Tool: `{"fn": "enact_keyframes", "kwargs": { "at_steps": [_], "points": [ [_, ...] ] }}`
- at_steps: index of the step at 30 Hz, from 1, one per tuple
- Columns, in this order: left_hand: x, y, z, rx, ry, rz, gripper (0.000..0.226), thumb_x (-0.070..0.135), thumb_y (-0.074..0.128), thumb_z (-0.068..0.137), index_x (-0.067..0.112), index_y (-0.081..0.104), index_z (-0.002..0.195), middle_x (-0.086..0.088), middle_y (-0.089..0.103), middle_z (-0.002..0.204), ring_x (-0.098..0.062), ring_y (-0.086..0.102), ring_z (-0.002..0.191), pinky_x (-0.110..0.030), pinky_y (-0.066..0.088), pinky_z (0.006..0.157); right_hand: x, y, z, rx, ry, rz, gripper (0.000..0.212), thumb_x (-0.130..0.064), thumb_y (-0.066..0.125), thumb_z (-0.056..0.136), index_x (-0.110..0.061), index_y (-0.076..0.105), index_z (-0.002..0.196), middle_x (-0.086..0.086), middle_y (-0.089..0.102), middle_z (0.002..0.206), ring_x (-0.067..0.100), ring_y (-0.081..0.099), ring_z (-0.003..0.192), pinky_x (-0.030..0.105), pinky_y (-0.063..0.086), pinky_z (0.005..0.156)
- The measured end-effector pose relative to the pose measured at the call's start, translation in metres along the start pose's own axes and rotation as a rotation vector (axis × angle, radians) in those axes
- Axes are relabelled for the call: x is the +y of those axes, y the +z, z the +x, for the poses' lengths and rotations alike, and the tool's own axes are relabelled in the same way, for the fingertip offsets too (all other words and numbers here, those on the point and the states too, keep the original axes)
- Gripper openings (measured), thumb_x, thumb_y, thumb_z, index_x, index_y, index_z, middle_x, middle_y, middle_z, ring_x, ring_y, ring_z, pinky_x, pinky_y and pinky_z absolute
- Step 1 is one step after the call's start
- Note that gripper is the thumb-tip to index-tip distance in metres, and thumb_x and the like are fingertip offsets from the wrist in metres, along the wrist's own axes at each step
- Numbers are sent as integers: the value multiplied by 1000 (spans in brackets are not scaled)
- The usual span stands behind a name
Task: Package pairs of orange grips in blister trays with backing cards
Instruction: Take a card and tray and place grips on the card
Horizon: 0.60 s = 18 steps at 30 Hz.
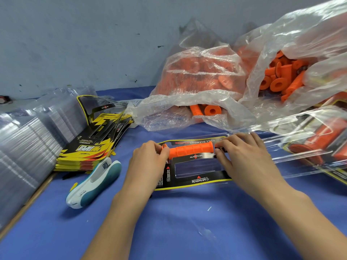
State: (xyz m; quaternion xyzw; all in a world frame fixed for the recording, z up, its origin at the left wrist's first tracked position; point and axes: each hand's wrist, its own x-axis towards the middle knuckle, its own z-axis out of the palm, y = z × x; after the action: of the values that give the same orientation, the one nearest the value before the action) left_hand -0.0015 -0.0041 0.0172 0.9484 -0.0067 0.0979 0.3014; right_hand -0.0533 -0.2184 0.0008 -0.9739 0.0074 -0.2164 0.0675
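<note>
Both hands seat the first orange grip (190, 149) into the far slot of the blister tray (193, 166), mid-bench. Left hand (150, 162) and right hand (242, 156) pinch its ends. Near slot is empty: second grip from the bag (197, 102) likely next.

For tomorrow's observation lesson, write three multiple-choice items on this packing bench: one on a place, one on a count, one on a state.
1. Where does the stapler lie?
A. left of the hands
B. inside a bag
C. on the tray

2. How many grips sit in the blister tray?
A. none
B. one
C. two

3. The nearer slot is:
A. filled
B. taped over
C. empty

Answers: 1 A, it lies beside the card stack. 2 B, one orange grip between left hand and right hand. 3 C, only dark backing shows.
</note>
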Motion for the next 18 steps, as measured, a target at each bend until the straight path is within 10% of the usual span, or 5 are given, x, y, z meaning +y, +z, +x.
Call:
{"fn": "enact_keyframes", "kwargs": {
  "at_steps": [18],
  "points": [
    [-1,-15,3,77,-28,17,24,36,43,101,20,58,92,-6,67,95,-28,58,93,-37,42,72,4,-12,10,121,146,517,28,-13,49,97,-21,68,114,-3,66,114,23,55,107,28,38,89]
  ]
}}
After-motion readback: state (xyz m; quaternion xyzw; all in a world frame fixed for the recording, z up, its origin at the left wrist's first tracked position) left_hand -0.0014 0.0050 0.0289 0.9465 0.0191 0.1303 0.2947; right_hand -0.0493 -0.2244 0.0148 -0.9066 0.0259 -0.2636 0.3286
